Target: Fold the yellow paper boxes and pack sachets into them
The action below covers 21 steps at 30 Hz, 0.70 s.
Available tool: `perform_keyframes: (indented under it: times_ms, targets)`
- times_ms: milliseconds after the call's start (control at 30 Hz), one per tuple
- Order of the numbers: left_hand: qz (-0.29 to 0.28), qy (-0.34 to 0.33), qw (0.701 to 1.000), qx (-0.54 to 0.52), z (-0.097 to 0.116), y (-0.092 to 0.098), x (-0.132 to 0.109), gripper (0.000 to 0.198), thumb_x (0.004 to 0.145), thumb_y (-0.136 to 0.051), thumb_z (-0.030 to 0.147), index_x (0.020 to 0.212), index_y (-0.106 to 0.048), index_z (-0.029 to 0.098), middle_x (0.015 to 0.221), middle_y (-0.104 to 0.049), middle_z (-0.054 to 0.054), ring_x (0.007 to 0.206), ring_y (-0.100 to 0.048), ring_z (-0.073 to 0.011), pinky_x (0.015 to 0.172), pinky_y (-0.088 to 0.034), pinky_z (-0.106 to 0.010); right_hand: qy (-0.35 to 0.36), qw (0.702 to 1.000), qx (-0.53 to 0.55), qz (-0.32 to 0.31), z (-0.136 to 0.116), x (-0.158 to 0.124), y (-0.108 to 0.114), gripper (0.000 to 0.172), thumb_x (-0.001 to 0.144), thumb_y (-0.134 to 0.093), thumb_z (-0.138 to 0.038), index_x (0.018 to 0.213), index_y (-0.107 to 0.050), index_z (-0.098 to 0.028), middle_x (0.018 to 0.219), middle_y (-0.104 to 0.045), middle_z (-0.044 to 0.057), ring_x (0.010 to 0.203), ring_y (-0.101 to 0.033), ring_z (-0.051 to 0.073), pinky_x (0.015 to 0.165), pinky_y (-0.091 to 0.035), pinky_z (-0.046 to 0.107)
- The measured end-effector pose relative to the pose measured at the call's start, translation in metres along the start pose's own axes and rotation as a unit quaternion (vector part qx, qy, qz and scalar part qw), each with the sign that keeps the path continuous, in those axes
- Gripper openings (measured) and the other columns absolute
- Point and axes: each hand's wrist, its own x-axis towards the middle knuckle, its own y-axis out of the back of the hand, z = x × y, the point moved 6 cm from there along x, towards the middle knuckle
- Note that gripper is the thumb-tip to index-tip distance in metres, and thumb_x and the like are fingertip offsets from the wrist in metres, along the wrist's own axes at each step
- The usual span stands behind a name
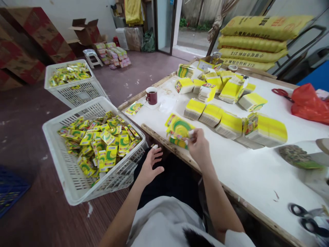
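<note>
My right hand [199, 147] is closed in a pinch at the right edge of a yellow and green printed card [181, 128], above the near edge of the white table. More of the same print shows beneath that card. Something white, like a finger cover, is on a fingertip. My left hand [150, 167] hovers over my lap with its fingers apart and nothing in it; one fingertip has a white cover. Beside it stands a white plastic crate [74, 192] heaped with small yellow and green packets [110, 156].
Bundled yellow cards [228, 125] line the table [231, 164], with more behind. A dark red mug [151, 96] stands at the left edge. Black-handled scissors [305, 219] and a red bag [308, 104] lie right. A second crate [74, 91] holds packets; yellow sacks [257, 44] are stacked behind.
</note>
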Motion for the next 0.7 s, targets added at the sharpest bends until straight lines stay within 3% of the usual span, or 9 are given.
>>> perform_keyframes:
  times_ms: [100, 167, 300, 400, 533, 700]
  targets:
    - [0.06, -0.065, 0.982, -0.169, 0.015, -0.013, 0.008, 0.078, 0.072, -0.069, 0.072, 0.133, -0.055, 0.025, 0.137, -0.059, -0.014, 0.126, -0.057, -0.0331, 0.1, -0.051, -0.048, 0.02, 0.981, 0.093, -0.171, -0.017, -0.038, -0.041, 0.02, 0.075, -0.056, -0.021, 0.092, -0.044, -0.024, 0.076, -0.054, -0.003, 0.066, -0.053, 0.016, 0.063, -0.044, 0.029]
    - [0.098, -0.06, 0.969, -0.22, 0.02, -0.019, 0.011, 0.073, 0.075, -0.06, 0.076, 0.126, -0.06, 0.023, 0.131, -0.063, -0.014, 0.123, -0.058, -0.0338, 0.099, -0.052, -0.047, -0.002, 0.959, 0.151, -0.24, -0.019, -0.062, -0.066, 0.02, 0.076, -0.057, -0.021, 0.09, -0.043, -0.024, 0.076, -0.054, -0.003, 0.065, -0.052, 0.015, 0.061, -0.043, 0.028]
    - [0.164, -0.024, 0.961, -0.223, 0.027, -0.021, 0.011, 0.063, 0.081, -0.046, 0.076, 0.11, -0.062, 0.022, 0.102, -0.069, -0.01, 0.101, -0.066, -0.0312, 0.086, -0.055, -0.047, -0.055, 0.938, 0.25, -0.235, -0.016, -0.086, -0.086, 0.023, 0.079, -0.061, -0.026, 0.087, -0.04, -0.025, 0.076, -0.05, -0.004, 0.066, -0.049, 0.013, 0.06, -0.041, 0.026]
    - [0.209, -0.031, 0.947, -0.241, 0.031, -0.017, 0.009, 0.053, 0.085, -0.039, 0.071, 0.098, -0.058, 0.023, 0.081, -0.06, -0.004, 0.081, -0.063, -0.0232, 0.076, -0.055, -0.04, -0.093, 0.912, 0.318, -0.243, -0.017, -0.095, -0.091, 0.031, 0.074, -0.069, -0.03, 0.089, -0.043, -0.024, 0.078, -0.05, -0.004, 0.067, -0.047, 0.012, 0.06, -0.04, 0.025]
    - [0.228, -0.005, 0.924, -0.308, 0.028, -0.02, 0.006, 0.046, 0.083, -0.053, 0.067, 0.079, -0.052, 0.021, 0.068, -0.045, 0.002, 0.059, -0.047, -0.0121, 0.058, -0.046, -0.026, -0.118, 0.883, 0.35, -0.29, -0.02, -0.106, -0.098, 0.037, 0.071, -0.076, -0.036, 0.085, -0.044, -0.024, 0.073, -0.046, -0.007, 0.063, -0.04, 0.01, 0.056, -0.035, 0.024]
    - [0.261, 0.032, 0.929, -0.259, 0.015, -0.013, -0.002, 0.053, 0.079, -0.061, 0.071, 0.073, -0.045, 0.021, 0.065, -0.039, 0.005, 0.054, -0.038, -0.0085, 0.05, -0.039, -0.02, -0.097, 0.895, 0.301, -0.315, -0.014, -0.112, -0.102, 0.031, 0.073, -0.074, -0.028, 0.089, -0.048, -0.023, 0.078, -0.05, -0.005, 0.066, -0.043, 0.011, 0.06, -0.037, 0.025]
